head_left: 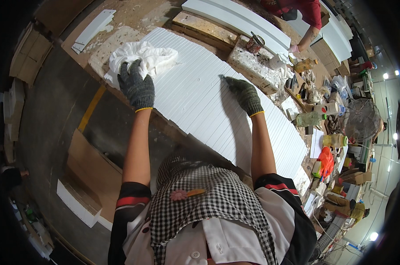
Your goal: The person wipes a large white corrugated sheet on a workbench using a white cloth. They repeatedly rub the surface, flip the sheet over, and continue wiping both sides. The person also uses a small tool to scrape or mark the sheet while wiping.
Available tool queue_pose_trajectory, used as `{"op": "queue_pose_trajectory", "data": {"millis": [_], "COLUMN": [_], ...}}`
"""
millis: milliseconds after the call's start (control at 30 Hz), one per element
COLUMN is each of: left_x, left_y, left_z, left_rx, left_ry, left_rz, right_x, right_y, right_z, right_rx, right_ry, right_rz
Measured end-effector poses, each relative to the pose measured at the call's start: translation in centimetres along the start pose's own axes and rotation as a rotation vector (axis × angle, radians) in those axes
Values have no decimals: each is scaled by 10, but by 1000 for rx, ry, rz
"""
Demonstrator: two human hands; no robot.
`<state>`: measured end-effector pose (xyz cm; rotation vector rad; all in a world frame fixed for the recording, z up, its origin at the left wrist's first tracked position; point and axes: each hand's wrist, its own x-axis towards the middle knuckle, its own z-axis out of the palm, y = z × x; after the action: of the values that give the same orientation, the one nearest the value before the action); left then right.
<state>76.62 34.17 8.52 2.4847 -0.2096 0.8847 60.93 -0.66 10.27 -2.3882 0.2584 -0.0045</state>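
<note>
A row of narrow white strips [195, 95] lies side by side, slanting across the workbench before me. My left hand [138, 88], in a dark grey knit glove, grips the near edge of a bunched white cloth [158, 59] at the row's far left end. Part of that hand's fingers sinks into the folds. My right hand [245, 96], gloved the same way, is over the middle of the strips with its index finger stretched out toward them. Its other fingers are partly hidden, and no held thing shows there. A shadow falls on the strips below it.
Behind the strips a paint-stained white block [257, 59] carries an open can [255, 43]. Bottles [310, 119] and an orange bag [326, 162] clutter the right, near a fan [361, 119]. Across the bench a person in red [312, 13] handles long white boards [239, 20]. Cardboard [92, 168] stands at lower left.
</note>
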Motion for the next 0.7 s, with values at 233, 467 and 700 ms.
{"op": "queue_pose_trajectory", "data": {"millis": [233,467,700], "left_x": [-1,1,3], "left_y": [1,1,-8], "left_z": [-3,1,2], "left_rx": [-8,7,-51], "left_ry": [-62,-9,-87], "left_rz": [-35,-11,24], "right_x": [21,49,43], "right_y": [4,19,10], "right_z": [-4,0,1], "right_rx": [-7,-102,-6], "right_ry": [-16,60,-5], "right_rz": [-60,-24,-21]}}
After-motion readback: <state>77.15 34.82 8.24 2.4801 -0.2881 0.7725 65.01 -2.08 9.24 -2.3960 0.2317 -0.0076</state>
